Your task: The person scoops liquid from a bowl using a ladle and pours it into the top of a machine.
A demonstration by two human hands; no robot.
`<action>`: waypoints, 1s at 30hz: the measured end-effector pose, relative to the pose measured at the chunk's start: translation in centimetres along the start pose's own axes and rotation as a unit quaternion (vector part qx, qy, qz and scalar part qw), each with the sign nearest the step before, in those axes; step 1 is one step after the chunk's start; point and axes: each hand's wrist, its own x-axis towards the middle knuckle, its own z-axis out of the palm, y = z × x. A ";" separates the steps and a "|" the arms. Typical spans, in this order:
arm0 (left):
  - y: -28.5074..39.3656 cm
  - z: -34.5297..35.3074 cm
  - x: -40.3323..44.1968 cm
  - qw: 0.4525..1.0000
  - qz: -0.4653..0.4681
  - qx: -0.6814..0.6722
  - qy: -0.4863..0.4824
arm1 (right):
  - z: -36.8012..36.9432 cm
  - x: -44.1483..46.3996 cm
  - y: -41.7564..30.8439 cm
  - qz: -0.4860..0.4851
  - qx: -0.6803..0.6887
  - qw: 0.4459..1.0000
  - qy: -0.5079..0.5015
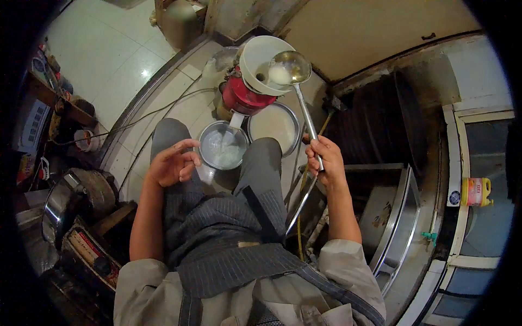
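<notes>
My right hand (326,160) is wrapped around the end of a long metal ladle (305,113). The ladle's bowl, with some whitish liquid in it, is tilted over the white hopper (249,61) of a red grinding machine (239,96). From the machine's white spout (236,120), whitish liquid runs into a metal bowl (202,154) between my knees; froth covers its contents. Beside it stands a metal basin (297,126) of cream-coloured liquid. My left hand (176,163) hovers above my left thigh near the bowl, holding nothing, its fingers loosely bent and apart.
A cable (122,128) runs across the tiled floor on the left. Pots (61,204) and clutter crowd the left side. To the right are a large dark round vessel (380,119), a metal tub (405,209) and a yellow-handled container (476,192).
</notes>
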 end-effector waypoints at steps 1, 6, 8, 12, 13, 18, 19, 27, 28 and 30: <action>0.0 0.0 0.0 1.000 -0.001 0.001 0.003 | 0.0 0.0 0.0 0.000 0.000 1.000 0.000; 0.0 -0.1 0.0 1.000 0.001 0.011 0.006 | 0.2 -0.1 0.0 -0.004 -0.013 1.000 0.008; 0.0 0.0 0.0 1.000 -0.001 0.014 0.013 | 0.3 -0.1 -0.1 -0.005 -0.016 1.000 0.010; 0.0 -0.1 0.0 1.000 -0.006 0.013 0.014 | 0.4 -0.2 0.0 -0.016 -0.038 0.999 0.015; 0.0 -0.2 0.0 1.000 -0.004 0.013 0.015 | 0.4 -0.2 0.0 -0.016 -0.038 0.999 0.015; 0.0 0.0 -0.1 1.000 -0.002 0.015 0.015 | 0.2 0.1 0.5 -0.026 -0.046 0.998 0.020; 0.0 0.0 -0.2 1.000 -0.001 0.016 0.018 | 0.1 0.1 0.6 -0.026 -0.045 0.998 0.021; 0.1 0.1 0.0 1.000 -0.015 0.010 0.022 | -0.3 0.7 1.8 -0.046 -0.077 0.995 0.033; 0.0 -0.1 0.0 1.000 -0.009 0.014 0.023 | -0.3 0.7 2.0 -0.046 -0.072 0.996 0.036; 0.0 -0.1 0.0 1.000 -0.007 0.020 0.023 | -0.3 0.8 2.2 -0.058 -0.087 0.993 0.048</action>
